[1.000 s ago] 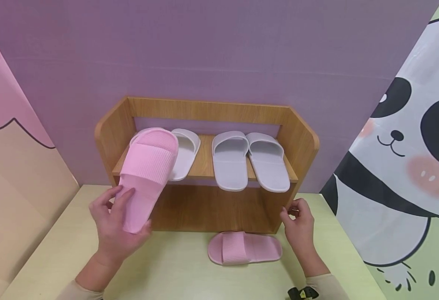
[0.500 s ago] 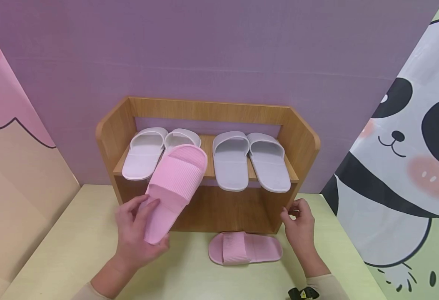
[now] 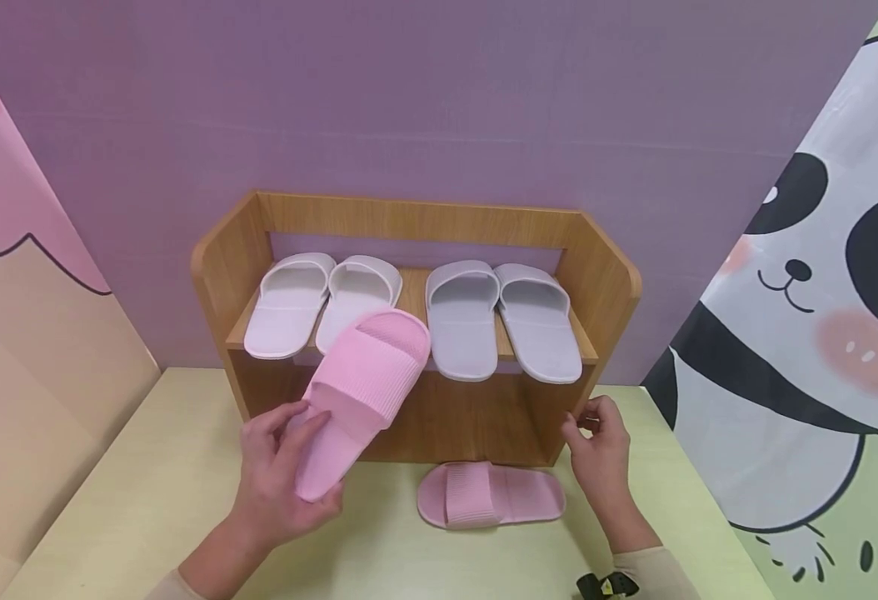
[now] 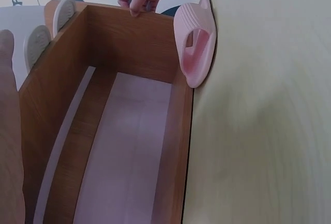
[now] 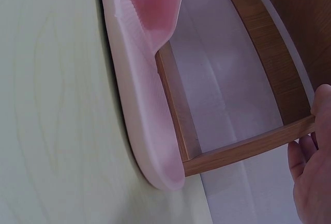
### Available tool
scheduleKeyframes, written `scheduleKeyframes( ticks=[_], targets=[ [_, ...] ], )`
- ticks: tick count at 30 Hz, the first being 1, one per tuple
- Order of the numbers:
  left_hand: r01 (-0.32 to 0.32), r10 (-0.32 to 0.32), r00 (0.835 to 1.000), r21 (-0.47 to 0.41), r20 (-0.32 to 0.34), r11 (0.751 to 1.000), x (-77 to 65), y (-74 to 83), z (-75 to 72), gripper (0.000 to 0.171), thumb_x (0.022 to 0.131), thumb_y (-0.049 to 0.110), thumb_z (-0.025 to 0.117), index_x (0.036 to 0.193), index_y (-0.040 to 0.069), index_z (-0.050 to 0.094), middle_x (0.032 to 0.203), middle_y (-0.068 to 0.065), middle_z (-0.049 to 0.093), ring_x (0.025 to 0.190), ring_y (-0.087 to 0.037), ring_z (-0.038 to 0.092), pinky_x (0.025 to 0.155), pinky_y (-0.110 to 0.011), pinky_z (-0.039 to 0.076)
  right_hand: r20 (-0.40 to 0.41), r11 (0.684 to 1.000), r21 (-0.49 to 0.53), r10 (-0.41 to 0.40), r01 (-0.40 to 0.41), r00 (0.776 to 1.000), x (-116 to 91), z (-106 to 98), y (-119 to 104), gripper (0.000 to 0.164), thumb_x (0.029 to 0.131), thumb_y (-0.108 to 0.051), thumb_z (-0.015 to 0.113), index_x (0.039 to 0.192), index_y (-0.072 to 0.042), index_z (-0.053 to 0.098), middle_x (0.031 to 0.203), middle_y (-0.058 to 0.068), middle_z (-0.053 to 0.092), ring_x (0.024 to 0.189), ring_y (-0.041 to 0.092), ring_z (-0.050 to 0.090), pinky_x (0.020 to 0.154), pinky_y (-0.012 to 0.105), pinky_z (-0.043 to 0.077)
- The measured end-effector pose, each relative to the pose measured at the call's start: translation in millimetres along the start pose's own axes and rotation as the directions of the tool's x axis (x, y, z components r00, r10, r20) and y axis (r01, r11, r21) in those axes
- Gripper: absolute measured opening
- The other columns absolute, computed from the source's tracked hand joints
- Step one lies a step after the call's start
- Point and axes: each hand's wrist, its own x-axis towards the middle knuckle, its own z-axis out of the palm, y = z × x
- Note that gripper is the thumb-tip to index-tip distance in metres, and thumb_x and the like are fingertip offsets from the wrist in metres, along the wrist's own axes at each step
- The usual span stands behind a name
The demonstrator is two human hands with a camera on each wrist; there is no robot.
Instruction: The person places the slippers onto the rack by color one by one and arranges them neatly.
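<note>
My left hand (image 3: pixel 277 479) pinches a pink slipper (image 3: pixel 367 379) by its heel end, thumb on one side and fingers on the other. The slipper is tilted, toe up and to the right, in front of the wooden shoe rack (image 3: pixel 420 214). My right hand (image 3: pixel 599 450) grips the front edge of the rack's right side panel (image 5: pixel 248 146). A second pink slipper (image 3: pixel 521 493) lies sideways on the table at the rack's foot, its toe pointing left. In the left wrist view the held slipper is out of sight.
Two white slippers (image 3: pixel 285 312) stand on the left of the upper shelf, the held slipper overlapping one. Two grey slippers (image 3: pixel 463 329) stand on the right, heels jutting over the edge. Behind is a purple wall (image 3: pixel 424 100); a panda-printed panel (image 3: pixel 791 375) flanks the right.
My left hand has carried the pink slipper right and downward, away from the left white slipper, tilting it further right. My right hand has stayed at the rack's side.
</note>
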Motion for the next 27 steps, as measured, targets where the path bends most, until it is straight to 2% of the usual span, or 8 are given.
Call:
scheduleKeyframes(
  ticks=[9, 19, 27],
  targets=[
    [-0.042, 0.043, 0.998, -0.009, 0.037, 0.999, -7.3, -1.6, -6.8, 0.065, 0.079, 0.05, 0.063, 0.112, -0.005, 0.068, 0.115, -0.031, 0.053, 0.106, -0.041, 0.047, 0.09, -0.036, 0.032, -0.001, 1.0, 0.001, 0.004, -0.004, 1.0, 0, 0, 1, 0.019, 0.087, 0.005, 0.068, 0.097, -0.005, 0.055, 0.093, 0.001, 0.059, 0.089, 0.011, 0.058, 0.076, 0.018, 0.052],
    [-0.009, 0.009, 0.995, -0.001, 0.103, 1.0, -20.2, 1.9, -12.6, 0.066, 0.081, 0.053, 0.061, 0.115, -0.003, 0.067, 0.117, -0.03, 0.053, 0.105, -0.04, 0.046, 0.091, -0.034, 0.03, 0.0, 1.0, 0.003, 0.011, -0.011, 1.0, 1, 0, 2, 0.021, 0.087, 0.003, 0.07, 0.097, -0.008, 0.055, 0.093, -0.001, 0.059, 0.089, 0.011, 0.058, 0.076, 0.018, 0.052],
    [-0.056, 0.056, 0.995, -0.011, 0.08, 0.998, -22.5, 3.7, -12.8, 0.066, 0.082, 0.054, 0.061, 0.113, -0.004, 0.068, 0.115, -0.029, 0.054, 0.102, -0.039, 0.048, 0.089, -0.032, 0.033, 0.002, 1.0, 0.012, 0.015, -0.015, 1.0, 0, -1, 2, 0.02, 0.088, 0.004, 0.069, 0.097, -0.007, 0.055, 0.094, -0.001, 0.059, 0.089, 0.011, 0.059, 0.076, 0.018, 0.052]
  ],
)
